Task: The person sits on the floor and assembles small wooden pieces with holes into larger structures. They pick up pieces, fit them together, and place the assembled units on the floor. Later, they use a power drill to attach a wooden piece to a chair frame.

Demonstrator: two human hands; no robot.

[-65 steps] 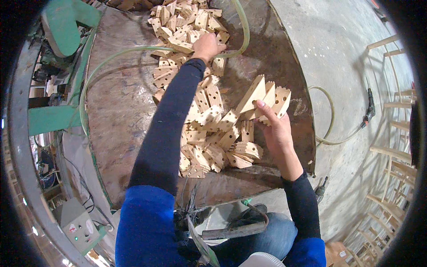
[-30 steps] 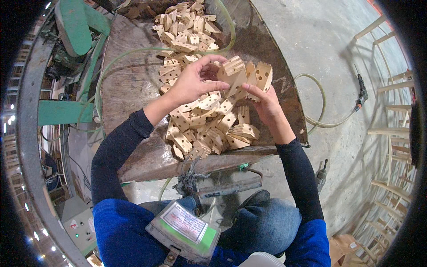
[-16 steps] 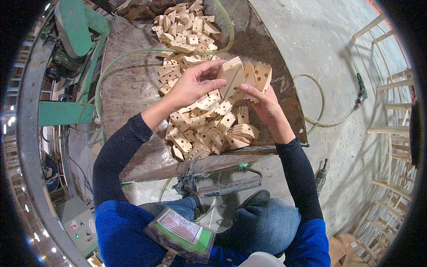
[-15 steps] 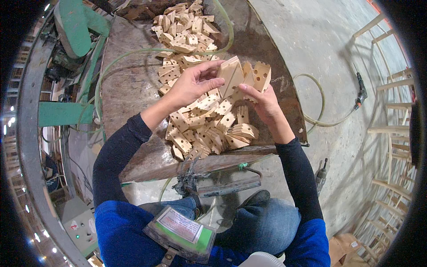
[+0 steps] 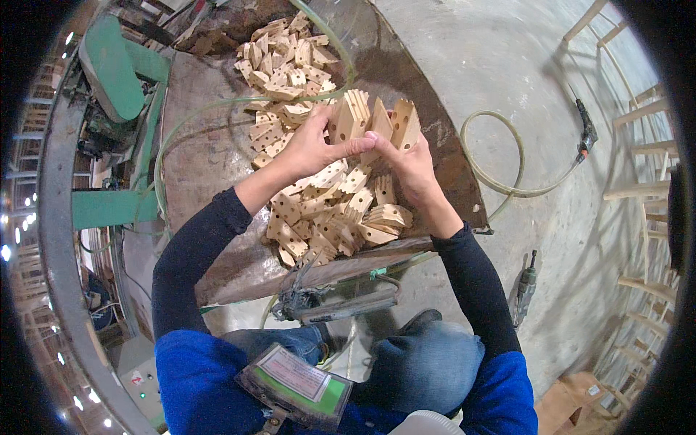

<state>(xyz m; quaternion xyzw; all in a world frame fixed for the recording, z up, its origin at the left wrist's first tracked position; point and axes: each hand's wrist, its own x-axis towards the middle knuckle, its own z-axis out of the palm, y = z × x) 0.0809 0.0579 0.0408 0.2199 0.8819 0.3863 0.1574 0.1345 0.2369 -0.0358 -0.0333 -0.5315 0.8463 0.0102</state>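
Observation:
Both hands hold pale wooden corner blocks with drilled holes and notched ends above the trough. My left hand [image 5: 308, 151] is closed around a small stack of the blocks [image 5: 349, 116], its thumb reaching across the front. Closed too, my right hand [image 5: 415, 165] grips a block with round holes [image 5: 404, 125], and another block [image 5: 380, 123] stands slanted between the two stacks. The thumbs meet in front of the blocks; most of the other fingers are hidden behind them. Below and beyond the hands lies a long pile of similar blocks [image 5: 313, 214].
The pile rests in a worn brown metal trough [image 5: 199, 156]. A clear hose [image 5: 226, 107] crosses it. Green machinery [image 5: 112, 69] stands at left. Two power drivers, one dark [image 5: 584, 130] and one grey [image 5: 525, 288], are on the concrete floor at right, near wooden frames [image 5: 645, 192].
My left hand has turned its blocks so that their notched ends show, and the thumbs have come together. The blocks are spread apart more at the top. The whole view has shifted slightly.

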